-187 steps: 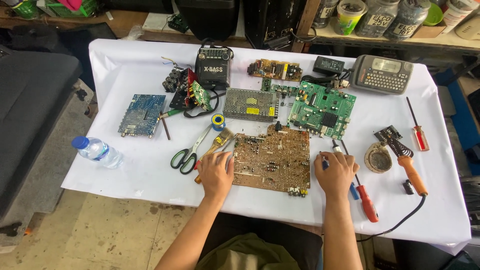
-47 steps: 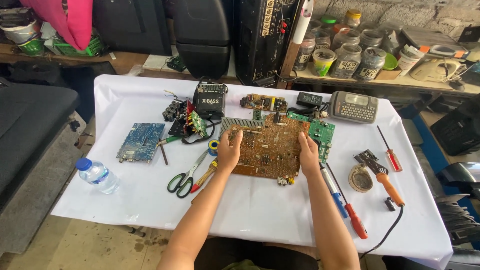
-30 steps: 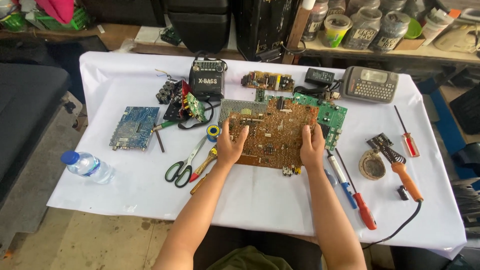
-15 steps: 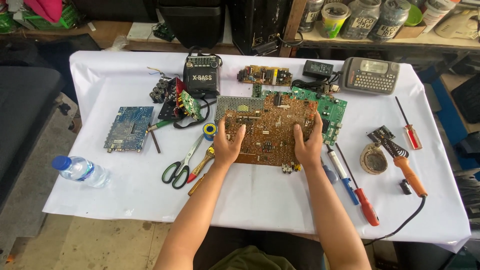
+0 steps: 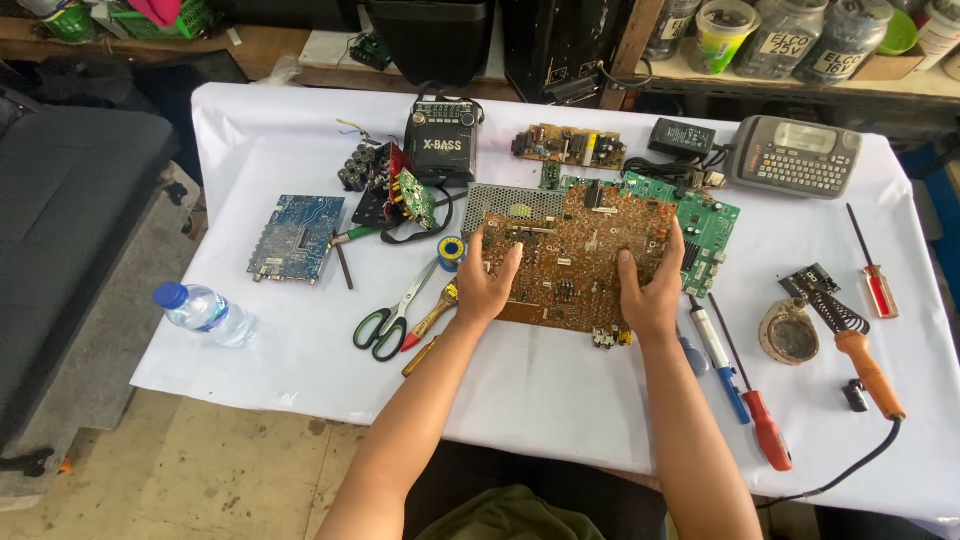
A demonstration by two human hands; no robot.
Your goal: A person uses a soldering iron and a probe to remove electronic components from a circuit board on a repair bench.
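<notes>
A large brown circuit board (image 5: pixel 580 255) is held over the middle of the white-covered table (image 5: pixel 560 400), tilted up a little at its near edge. My left hand (image 5: pixel 487 283) grips its left edge, thumb on top. My right hand (image 5: pixel 652 288) grips its right edge the same way. Behind the brown board lie a green circuit board (image 5: pixel 705 225) and a grey perforated metal box (image 5: pixel 500 200), both partly hidden by it.
Left of the hands lie green-handled scissors (image 5: pixel 385 320), a solder spool (image 5: pixel 451 252), a blue circuit board (image 5: pixel 297 238) and a water bottle (image 5: pixel 205 311). To the right are screwdrivers (image 5: pixel 755 410), a soldering iron (image 5: pixel 860 350) and a label printer (image 5: pixel 795 155). A small black radio (image 5: pixel 442 145) stands at the back.
Both hands moved from the table's near side onto the brown board's edges and took hold of it. Over the last second the board has stayed nearly in place.
</notes>
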